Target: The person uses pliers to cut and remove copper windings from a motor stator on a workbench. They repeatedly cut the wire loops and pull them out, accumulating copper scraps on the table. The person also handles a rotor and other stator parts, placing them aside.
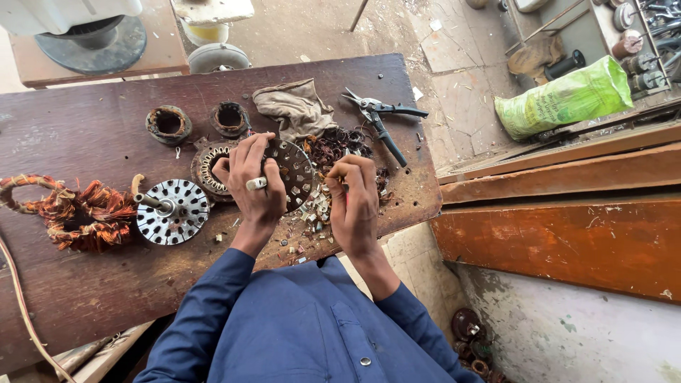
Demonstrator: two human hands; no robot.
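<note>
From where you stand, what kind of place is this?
Probably a small repair workshop for fan motors: a worn wooden bench carries a motor stator, bundles of stripped copper wire, a slotted metal rotor and black-handled snips.

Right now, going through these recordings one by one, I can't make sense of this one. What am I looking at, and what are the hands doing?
This is one view from a camera on a person's head, looking down at a wooden bench. The left hand steadies a round motor stator. The right hand is closed over something at its edge; what, I cannot tell. Nearby lie a finned rotor, a copper wire bundle, two rusty rings, a rag, snips and scraps.
</note>
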